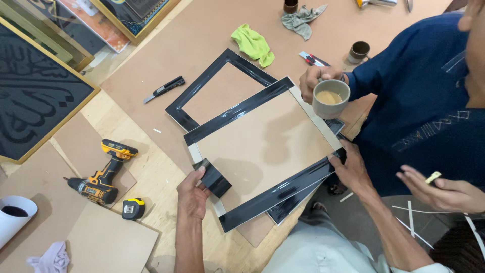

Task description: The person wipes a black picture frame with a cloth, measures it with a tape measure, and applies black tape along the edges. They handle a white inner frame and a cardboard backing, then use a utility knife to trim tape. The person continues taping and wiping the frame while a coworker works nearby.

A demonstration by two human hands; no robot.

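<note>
A brown backing board (262, 146) lies tilted on the worktable, with glossy black strips along its upper-left and lower-right edges. It rests on an empty black picture frame (202, 83). My left hand (193, 192) pinches a short glossy black piece (214, 178) at the board's left corner. My right hand (351, 169) grips the board's right corner where the lower black strip (283, 191) ends.
A co-worker in a blue shirt holds a grey mug (331, 97) of brown drink over the board's far corner. A yellow-black cordless drill (101, 177), tape measure (134, 208), utility knife (164, 88), green cloth (252, 44) and dark framed artwork (30, 96) lie around.
</note>
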